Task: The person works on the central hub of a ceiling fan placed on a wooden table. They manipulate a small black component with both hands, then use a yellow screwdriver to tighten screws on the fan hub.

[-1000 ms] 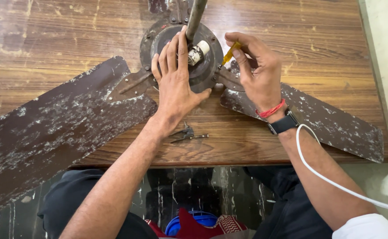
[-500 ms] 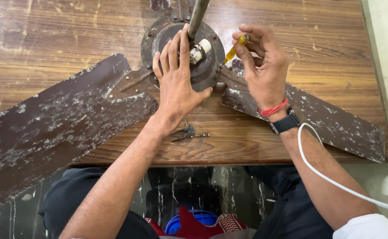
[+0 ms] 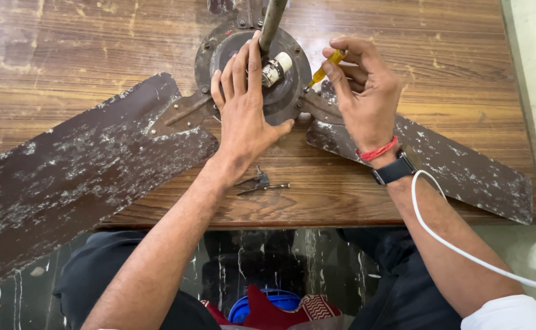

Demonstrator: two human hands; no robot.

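An old brown ceiling fan lies on a wooden table (image 3: 97,55). My left hand (image 3: 246,107) presses flat on the round motor housing (image 3: 216,52), fingers spread beside the metal down rod (image 3: 271,21) and a small white cylinder (image 3: 276,68). My right hand (image 3: 365,91) grips a yellow-handled screwdriver (image 3: 328,66), its tip pointing down at the bracket where the right blade (image 3: 463,171) joins the housing. The left blade (image 3: 78,171), with peeling paint, stretches toward the lower left.
A few small metal parts and screws (image 3: 258,182) lie on the table near its front edge, below my left wrist. A white cable (image 3: 439,235) loops over my right forearm. Under the table sit a blue tub (image 3: 268,302) and red cloth.
My right hand has shifted slightly with the screwdriver at the blade bracket. My left hand stays pressed on the housing.
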